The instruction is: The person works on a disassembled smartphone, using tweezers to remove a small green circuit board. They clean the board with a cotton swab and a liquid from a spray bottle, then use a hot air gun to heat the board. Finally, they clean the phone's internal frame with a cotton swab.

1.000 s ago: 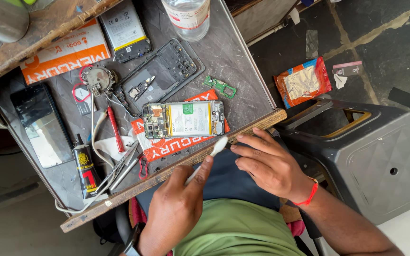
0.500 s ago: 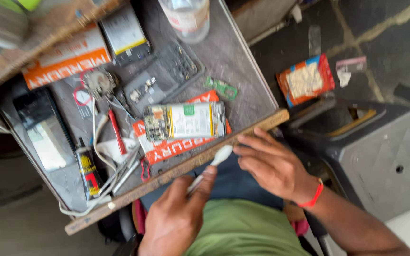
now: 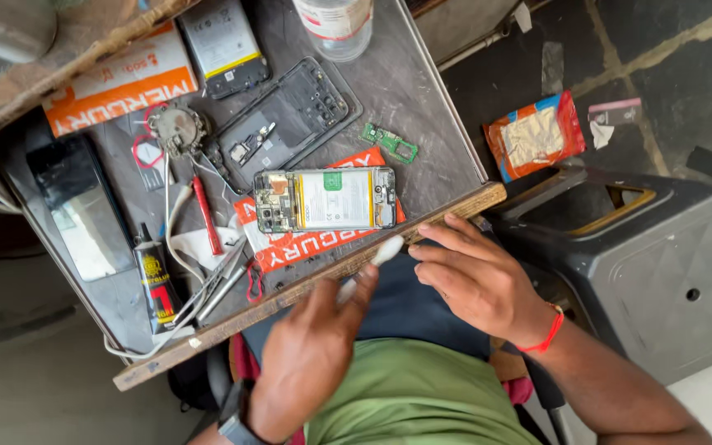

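An opened phone [image 3: 325,200] with its white battery showing lies on an orange packet [image 3: 315,239] near the front of the grey work table [image 3: 422,91]. My left hand [image 3: 311,354] is below the table's wooden edge, pinching a thin white tool [image 3: 370,264] whose tip points up toward the phone. Spread beside that tip is my right hand [image 3: 475,276], fingers resting near the wooden edge; it holds nothing and wears a red thread at the wrist.
Further back lie a black phone frame [image 3: 290,115], a second battery [image 3: 222,37], a small green circuit board [image 3: 391,144], a red-handled tool [image 3: 206,216], tweezers [image 3: 220,284], a black glue tube [image 3: 154,276] and a phone screen [image 3: 76,206]. A dark plastic stool [image 3: 661,264] stands at right.
The view has shifted slightly. Both hands stay at the table's front edge, and the left hand with the white tool has moved a little.
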